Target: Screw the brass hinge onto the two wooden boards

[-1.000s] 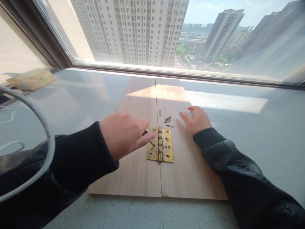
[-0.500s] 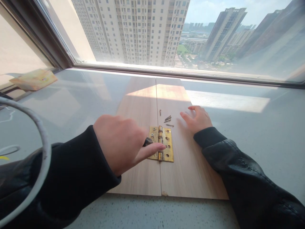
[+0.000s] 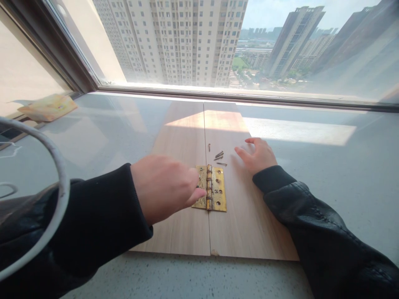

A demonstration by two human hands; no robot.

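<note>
Windowsill boards [image 3: 183,141], left hand [image 3: 165,187] on hinge [image 3: 215,193], screws [image 3: 218,157] loose

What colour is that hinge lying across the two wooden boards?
The hinge is a brassy gold, worn and scuffed in places. The head view shows it clearly.

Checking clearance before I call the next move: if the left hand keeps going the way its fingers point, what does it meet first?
The left hand points right, low across the boards. First in that line is the brass hinge; its fingertips already seem to overlap the hinge's left leaf, though contact is unclear from this angle.
</note>
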